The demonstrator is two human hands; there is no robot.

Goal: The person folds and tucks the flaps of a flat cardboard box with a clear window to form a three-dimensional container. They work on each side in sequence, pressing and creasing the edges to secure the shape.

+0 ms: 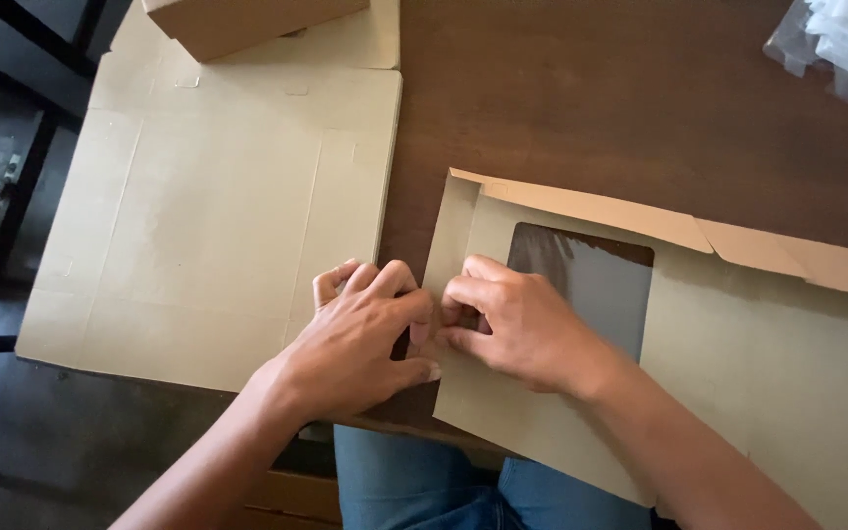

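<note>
Both hands met at the left edge of a flat cardboard box blank [738, 363] with a clear window, lying on the brown table [591, 98]. The left hand [360, 339] and the right hand [512, 324] pinched that edge, fingers curled tight. A stack of flat cardboard sheets [208, 216] lay just left.

A dark brown wooden table [581, 98] is filling the upper middle of the frame. A stack of flat cardboard sheets [198, 226] is lying at the left, overhanging the table's edge. A windowed cardboard blank [777, 363] is lying at the lower right, and clear plastic bags [841, 44] are sitting in the upper right corner.
</note>
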